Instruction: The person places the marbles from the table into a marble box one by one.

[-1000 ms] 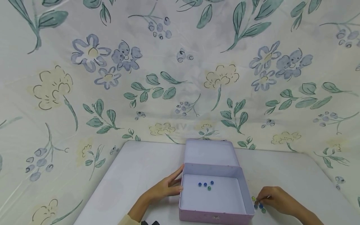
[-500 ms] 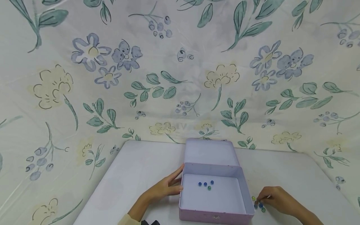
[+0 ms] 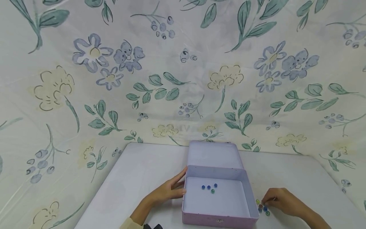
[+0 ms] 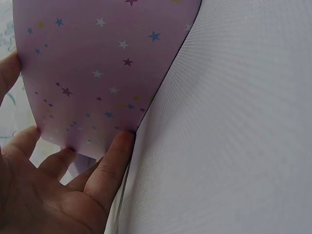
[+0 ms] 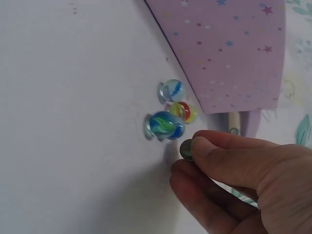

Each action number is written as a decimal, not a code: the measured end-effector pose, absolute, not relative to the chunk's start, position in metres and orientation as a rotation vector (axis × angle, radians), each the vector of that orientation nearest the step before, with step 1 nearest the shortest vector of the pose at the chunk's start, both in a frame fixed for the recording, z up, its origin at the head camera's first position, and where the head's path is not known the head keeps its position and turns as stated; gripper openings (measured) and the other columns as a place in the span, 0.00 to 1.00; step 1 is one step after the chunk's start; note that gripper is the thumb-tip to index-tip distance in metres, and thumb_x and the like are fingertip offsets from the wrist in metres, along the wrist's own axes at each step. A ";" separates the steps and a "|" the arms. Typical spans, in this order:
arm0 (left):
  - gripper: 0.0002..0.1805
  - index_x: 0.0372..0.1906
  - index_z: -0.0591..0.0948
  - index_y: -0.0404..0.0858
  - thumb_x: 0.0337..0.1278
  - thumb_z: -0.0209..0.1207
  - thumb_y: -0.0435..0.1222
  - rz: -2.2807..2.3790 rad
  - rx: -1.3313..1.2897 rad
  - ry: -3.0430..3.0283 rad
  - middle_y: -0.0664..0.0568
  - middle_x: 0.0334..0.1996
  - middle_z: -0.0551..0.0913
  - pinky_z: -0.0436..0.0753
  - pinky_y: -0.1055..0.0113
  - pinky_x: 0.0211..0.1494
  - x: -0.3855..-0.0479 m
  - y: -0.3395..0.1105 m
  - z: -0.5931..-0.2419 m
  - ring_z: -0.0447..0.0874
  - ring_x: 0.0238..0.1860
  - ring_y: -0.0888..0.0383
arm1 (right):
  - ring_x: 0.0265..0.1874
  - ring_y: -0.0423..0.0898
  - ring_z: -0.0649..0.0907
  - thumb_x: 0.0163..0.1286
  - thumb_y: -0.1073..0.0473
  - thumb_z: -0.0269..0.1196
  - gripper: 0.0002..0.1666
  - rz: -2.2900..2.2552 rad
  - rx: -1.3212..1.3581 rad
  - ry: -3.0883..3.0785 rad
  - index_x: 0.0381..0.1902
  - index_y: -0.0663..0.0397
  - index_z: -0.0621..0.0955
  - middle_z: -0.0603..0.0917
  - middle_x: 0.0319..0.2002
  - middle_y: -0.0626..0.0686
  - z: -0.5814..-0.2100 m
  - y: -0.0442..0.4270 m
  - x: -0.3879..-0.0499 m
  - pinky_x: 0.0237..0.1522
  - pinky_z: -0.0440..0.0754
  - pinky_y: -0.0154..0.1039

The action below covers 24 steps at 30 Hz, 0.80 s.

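Note:
A purple tin box stands with its lid folded back; three blue marbles and one green marble lie inside. My left hand rests against the box's left wall, and its spread fingertips touch the star-printed side in the left wrist view. Right of the box, my right hand is by a small cluster of marbles. The right wrist view shows its thumb and fingers pinching a dark green marble, beside a blue-green marble, a red-and-yellow one and a clear-blue one.
The white table extends to both sides of the box. Behind it hangs a floral cloth. A small black object shows at the bottom edge, near the left sleeve.
My right hand has shifted very slightly beside the loose marbles, and the brownish one shows more clearly. My left hand, the box and the marbles inside have stayed in place.

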State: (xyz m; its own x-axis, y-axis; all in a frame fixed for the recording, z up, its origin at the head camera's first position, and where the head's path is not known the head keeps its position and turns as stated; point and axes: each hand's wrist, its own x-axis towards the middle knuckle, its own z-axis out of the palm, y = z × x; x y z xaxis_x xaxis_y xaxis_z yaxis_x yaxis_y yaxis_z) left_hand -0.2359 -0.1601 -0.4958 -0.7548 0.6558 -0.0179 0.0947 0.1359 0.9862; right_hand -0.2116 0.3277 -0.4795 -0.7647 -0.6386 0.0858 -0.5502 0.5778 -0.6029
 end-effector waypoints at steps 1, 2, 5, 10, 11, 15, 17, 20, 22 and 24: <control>0.45 0.81 0.44 0.58 0.70 0.58 0.41 1.657 0.716 1.971 0.53 0.82 0.37 0.79 0.47 0.65 -0.236 -0.160 -0.496 0.45 0.78 0.31 | 0.35 0.29 0.83 0.63 0.66 0.67 0.06 -0.940 -0.996 2.665 0.36 0.51 0.88 0.88 0.34 0.45 -0.477 0.329 -0.212 0.35 0.85 0.30; 0.45 0.81 0.44 0.58 0.70 0.58 0.41 1.656 0.710 1.974 0.53 0.82 0.37 0.79 0.47 0.65 -0.236 -0.160 -0.496 0.46 0.78 0.31 | 0.35 0.29 0.83 0.63 0.66 0.67 0.06 -0.941 -0.974 2.663 0.36 0.52 0.88 0.88 0.34 0.45 -0.475 0.329 -0.213 0.35 0.84 0.30; 0.45 0.81 0.44 0.59 0.70 0.58 0.42 1.655 0.700 1.980 0.54 0.82 0.38 0.79 0.46 0.65 -0.235 -0.160 -0.496 0.46 0.78 0.31 | 0.34 0.29 0.83 0.63 0.67 0.66 0.07 -0.945 -0.942 2.665 0.37 0.52 0.88 0.88 0.35 0.46 -0.467 0.331 -0.214 0.35 0.85 0.29; 0.45 0.81 0.45 0.61 0.70 0.58 0.42 1.655 0.694 1.982 0.55 0.82 0.38 0.78 0.45 0.65 -0.235 -0.160 -0.497 0.46 0.78 0.31 | 0.34 0.30 0.83 0.66 0.66 0.65 0.06 -1.003 -0.976 2.637 0.39 0.57 0.87 0.88 0.36 0.50 -0.452 0.330 -0.219 0.35 0.85 0.30; 0.45 0.81 0.45 0.61 0.70 0.58 0.42 1.655 0.689 1.982 0.56 0.82 0.38 0.78 0.45 0.65 -0.235 -0.160 -0.497 0.46 0.79 0.32 | 0.34 0.30 0.83 0.66 0.66 0.65 0.06 -1.017 -0.986 2.631 0.39 0.57 0.87 0.88 0.36 0.51 -0.449 0.329 -0.220 0.35 0.86 0.30; 0.45 0.80 0.45 0.62 0.70 0.58 0.41 1.654 0.686 1.986 0.56 0.82 0.38 0.78 0.44 0.65 -0.235 -0.161 -0.497 0.47 0.78 0.31 | 0.35 0.31 0.84 0.67 0.65 0.65 0.06 -1.044 -1.051 2.636 0.40 0.59 0.87 0.88 0.36 0.53 -0.435 0.324 -0.224 0.36 0.86 0.30; 0.45 0.81 0.45 0.62 0.70 0.58 0.41 1.657 0.685 1.983 0.56 0.82 0.38 0.78 0.44 0.65 -0.235 -0.161 -0.498 0.47 0.78 0.31 | 0.35 0.31 0.84 0.67 0.64 0.65 0.06 -1.035 -1.064 2.649 0.40 0.57 0.87 0.88 0.37 0.53 -0.429 0.321 -0.226 0.37 0.86 0.30; 0.45 0.81 0.45 0.61 0.70 0.58 0.40 1.662 0.686 1.974 0.56 0.82 0.38 0.78 0.44 0.66 -0.235 -0.160 -0.498 0.46 0.78 0.31 | 0.36 0.31 0.84 0.67 0.63 0.66 0.06 -1.010 -1.064 2.670 0.41 0.53 0.88 0.88 0.37 0.52 -0.422 0.315 -0.230 0.38 0.86 0.29; 0.45 0.81 0.44 0.61 0.70 0.58 0.40 1.662 0.692 1.969 0.56 0.82 0.37 0.78 0.44 0.66 -0.235 -0.160 -0.498 0.46 0.79 0.31 | 0.36 0.31 0.84 0.67 0.63 0.66 0.06 -0.996 -1.058 2.678 0.41 0.50 0.88 0.88 0.37 0.52 -0.417 0.310 -0.233 0.39 0.86 0.28; 0.45 0.81 0.44 0.61 0.70 0.58 0.40 1.666 0.696 1.962 0.57 0.82 0.37 0.78 0.45 0.66 -0.235 -0.160 -0.498 0.45 0.79 0.32 | 0.36 0.31 0.84 0.67 0.62 0.66 0.07 -0.981 -1.062 2.686 0.40 0.49 0.88 0.88 0.37 0.50 -0.412 0.305 -0.235 0.40 0.86 0.28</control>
